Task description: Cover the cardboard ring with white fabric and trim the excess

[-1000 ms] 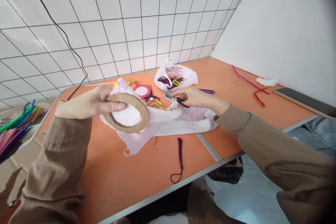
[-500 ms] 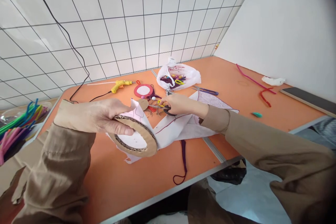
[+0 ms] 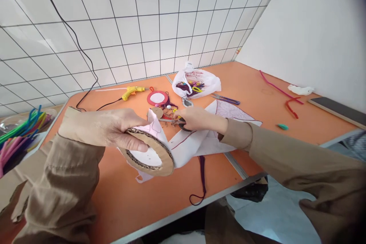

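Observation:
My left hand [image 3: 122, 127] grips the upper left rim of a cardboard ring [image 3: 164, 164], thumb on its face and fingers behind. White fabric with purple lines [image 3: 185, 148] is wrapped around the ring's outside and trails right across the table. My right hand [image 3: 197, 118] is closed on dark-handled scissors [image 3: 183, 124], blades pointing left toward the fabric edge by the ring. Whether the blades touch the fabric I cannot tell. Behind them lie a small cardboard disc [image 3: 157, 113] and a red-rimmed round piece [image 3: 157, 98]. A purple tassel [image 3: 202, 177] hangs below the fabric.
A yellow glue gun [image 3: 133, 92] with a cord lies at the back left. A white bag of tassels [image 3: 210, 82] and thread snips [image 3: 227, 99] sit behind. Pipe cleaners [image 3: 21, 141] fill the far left; a dark flat object [image 3: 337, 110] lies at right.
The scissors have shifted slightly left toward the fabric edge and now point more level. The ring has dipped slightly and moved a little right in view. Both hands keep their holds.

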A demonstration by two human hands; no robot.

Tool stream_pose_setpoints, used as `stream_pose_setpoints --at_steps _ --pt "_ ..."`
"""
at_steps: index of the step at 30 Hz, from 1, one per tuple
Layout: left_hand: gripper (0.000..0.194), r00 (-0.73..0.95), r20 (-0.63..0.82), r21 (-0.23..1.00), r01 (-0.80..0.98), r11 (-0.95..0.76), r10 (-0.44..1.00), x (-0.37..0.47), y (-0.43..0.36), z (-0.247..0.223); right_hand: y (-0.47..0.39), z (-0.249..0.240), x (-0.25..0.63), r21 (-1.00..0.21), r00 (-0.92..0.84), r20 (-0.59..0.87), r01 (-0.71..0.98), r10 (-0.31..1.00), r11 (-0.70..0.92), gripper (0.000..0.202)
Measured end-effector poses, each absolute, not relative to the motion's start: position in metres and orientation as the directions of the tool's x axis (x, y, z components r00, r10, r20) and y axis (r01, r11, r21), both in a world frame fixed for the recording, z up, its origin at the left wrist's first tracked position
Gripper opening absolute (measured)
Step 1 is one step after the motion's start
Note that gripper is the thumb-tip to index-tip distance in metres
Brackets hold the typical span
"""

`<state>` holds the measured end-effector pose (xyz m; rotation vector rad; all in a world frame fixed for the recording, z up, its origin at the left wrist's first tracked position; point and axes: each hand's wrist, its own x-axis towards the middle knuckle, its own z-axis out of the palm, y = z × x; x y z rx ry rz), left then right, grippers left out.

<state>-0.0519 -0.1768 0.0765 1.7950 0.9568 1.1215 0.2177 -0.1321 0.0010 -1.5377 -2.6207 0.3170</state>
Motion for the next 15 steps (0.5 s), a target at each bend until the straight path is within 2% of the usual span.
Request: stream_pose_setpoints --at_steps 3,6,9,11,13,15 --pt "0.026 0.41 0.3 0.877 0.236 -0.418 0.861 -0.047 -0.18 0.082 -0.138 -0.007 0.218 -0.244 -0.518 -0.026 0.833 0.855 0.497 0.034" --pt "0.015 0.615 0.168 0.856 0.297 -0.423 0.771 -0.043 -0.177 0.101 -0.13 -0.002 0.217 -0.308 -0.493 0.075 0.816 0.867 0.49 0.035" --pt "0.005 0.878 -0.17 0.816 0.379 -0.436 0.447 -0.041 -0.169 0.121 -0.117 0.013 0.214 -0.366 -0.455 0.152 0.799 0.878 0.477 0.033" --pt "0.005 0.902 -0.242 0.805 0.393 -0.444 0.358 -0.041 -0.166 0.127 -0.107 0.024 0.209 -0.456 -0.406 0.192 0.769 0.893 0.448 0.027" --pt "0.002 0.901 -0.2 0.799 0.378 -0.468 0.386 -0.043 -0.165 0.127 -0.096 0.031 0.201 -0.59 -0.336 0.216 0.704 0.917 0.397 0.025" --pt "0.008 0.85 -0.033 0.806 0.334 -0.489 0.526 -0.046 -0.166 0.125 -0.085 0.035 0.19 -0.661 -0.319 0.177 0.662 0.931 0.353 0.028"
